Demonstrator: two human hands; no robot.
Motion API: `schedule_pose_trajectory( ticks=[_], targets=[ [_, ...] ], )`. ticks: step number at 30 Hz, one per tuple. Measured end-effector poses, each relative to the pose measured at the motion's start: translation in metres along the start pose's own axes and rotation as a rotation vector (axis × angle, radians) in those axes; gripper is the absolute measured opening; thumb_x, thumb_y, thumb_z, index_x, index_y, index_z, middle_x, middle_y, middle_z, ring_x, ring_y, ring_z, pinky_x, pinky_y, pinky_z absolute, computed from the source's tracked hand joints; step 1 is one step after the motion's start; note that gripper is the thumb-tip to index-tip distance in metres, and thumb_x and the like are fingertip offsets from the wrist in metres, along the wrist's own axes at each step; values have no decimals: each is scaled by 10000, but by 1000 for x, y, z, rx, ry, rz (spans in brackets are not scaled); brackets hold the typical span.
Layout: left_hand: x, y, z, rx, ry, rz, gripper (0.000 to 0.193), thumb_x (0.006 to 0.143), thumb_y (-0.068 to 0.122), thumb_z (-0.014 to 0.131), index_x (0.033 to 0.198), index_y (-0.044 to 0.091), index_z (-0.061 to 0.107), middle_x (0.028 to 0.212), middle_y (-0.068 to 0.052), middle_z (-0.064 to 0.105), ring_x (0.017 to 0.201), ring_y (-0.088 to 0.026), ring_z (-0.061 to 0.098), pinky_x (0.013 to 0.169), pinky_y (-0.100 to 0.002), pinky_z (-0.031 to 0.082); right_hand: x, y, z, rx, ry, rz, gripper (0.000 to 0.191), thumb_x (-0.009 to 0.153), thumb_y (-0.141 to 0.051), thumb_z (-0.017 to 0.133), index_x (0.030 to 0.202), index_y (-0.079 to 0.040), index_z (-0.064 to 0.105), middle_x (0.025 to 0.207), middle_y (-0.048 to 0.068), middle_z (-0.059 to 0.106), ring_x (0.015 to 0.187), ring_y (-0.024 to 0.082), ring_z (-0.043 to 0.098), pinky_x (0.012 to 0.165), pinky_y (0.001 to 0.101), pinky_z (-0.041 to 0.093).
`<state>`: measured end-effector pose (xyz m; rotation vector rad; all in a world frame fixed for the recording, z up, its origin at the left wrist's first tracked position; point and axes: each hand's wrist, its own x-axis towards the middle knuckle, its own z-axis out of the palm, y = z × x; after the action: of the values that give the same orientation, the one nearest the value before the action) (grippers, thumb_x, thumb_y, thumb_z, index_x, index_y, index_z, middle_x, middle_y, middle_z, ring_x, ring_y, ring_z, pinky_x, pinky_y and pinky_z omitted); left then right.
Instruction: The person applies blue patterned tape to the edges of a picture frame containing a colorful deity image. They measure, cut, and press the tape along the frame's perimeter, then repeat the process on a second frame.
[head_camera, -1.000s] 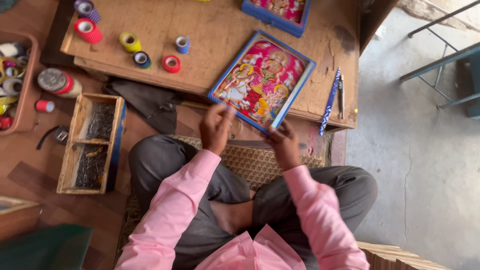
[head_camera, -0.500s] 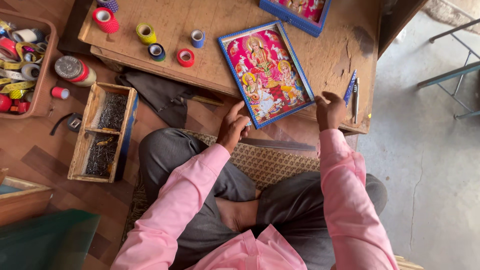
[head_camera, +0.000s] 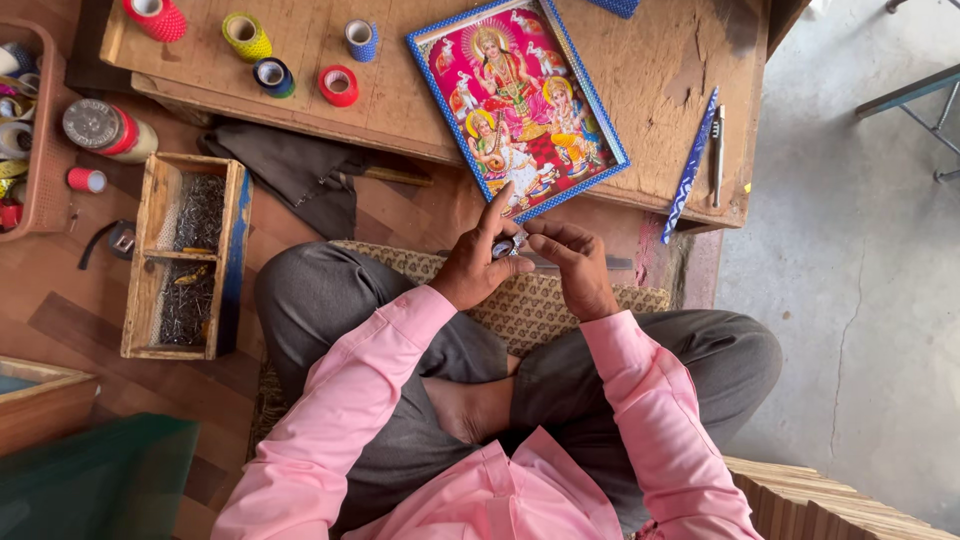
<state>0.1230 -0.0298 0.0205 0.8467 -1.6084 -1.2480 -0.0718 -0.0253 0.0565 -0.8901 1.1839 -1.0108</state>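
- The person sits cross-legged in a pink shirt and grey trousers, both hands raised together over the lap, just below the near edge of the low wooden tabletop (head_camera: 640, 60).
- The left hand (head_camera: 478, 262) has its grip closed on a small shiny object (head_camera: 506, 247), pinched between thumb and curled fingers, with the forefinger pointing up toward the picture.
- What the small object is cannot be told; it is mostly hidden between the two hands.
- The right hand (head_camera: 574, 262) has its fingers bent inward, with the fingertips touching or just beside the same small object; whether its grip is truly closed on it cannot be told.
- The framed picture (head_camera: 515, 100), brightly coloured with a blue patterned border, lies flat and turned at an angle on the tabletop, its near corner just above the hands.
- To the right of the picture, a blue patterned strip (head_camera: 690, 165) and a pen-like tool (head_camera: 717, 155) lie side by side near the tabletop's right edge.
- Rolls of tape sit well to the left on the tabletop: a yellow roll (head_camera: 246, 35), a dark roll (head_camera: 273, 76), a red roll (head_camera: 339, 85) and a blue roll (head_camera: 361, 40).
- On the floor to the left stands a wooden box (head_camera: 185, 255) with two compartments holding small dark nails.
- A dark cloth (head_camera: 295, 170) lies between the box and the tabletop.
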Motion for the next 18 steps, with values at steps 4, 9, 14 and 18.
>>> schedule_pose_trajectory(
  ticks=[4, 9, 14, 18],
  targets=[
    [-1, -5, 3, 65, 12, 31, 1096, 867, 167, 853, 1656, 114, 93, 1095, -141, 709, 1022, -262, 706, 904, -375, 555, 5, 10, -2, -34, -6, -17, 238, 899, -36, 737, 1119, 55, 725, 1025, 92, 764, 920, 135, 707, 847, 278, 567],
    [0, -10, 5, 20, 73, -68, 868, 861, 189, 869, 1500, 73, 294, 1073, -143, 719, 1013, -245, 722, 885, -375, 571, 10, 22, -3, -61, 17, -86, 121, 927, -14, 739, 1028, 50, 719, 964, 76, 740, 868, 116, 674, 805, 260, 555],
    [6, 0, 4, 105, 171, -361, 346, 827, 313, 860, 878, 6, 710, 800, -127, 747, 760, -204, 724, 705, -340, 555, 14, 29, 2, -11, 119, -99, 84, 928, -45, 723, 990, 6, 697, 940, 37, 710, 860, 94, 665, 814, 251, 554],
    [20, 5, -1, 195, 262, -272, 341, 821, 318, 829, 717, 23, 692, 711, -115, 700, 640, -216, 678, 602, -357, 512, 36, 19, -13, -58, 309, -216, 94, 909, -40, 738, 971, 6, 683, 910, 30, 692, 822, 83, 622, 758, 236, 500]
  ],
)
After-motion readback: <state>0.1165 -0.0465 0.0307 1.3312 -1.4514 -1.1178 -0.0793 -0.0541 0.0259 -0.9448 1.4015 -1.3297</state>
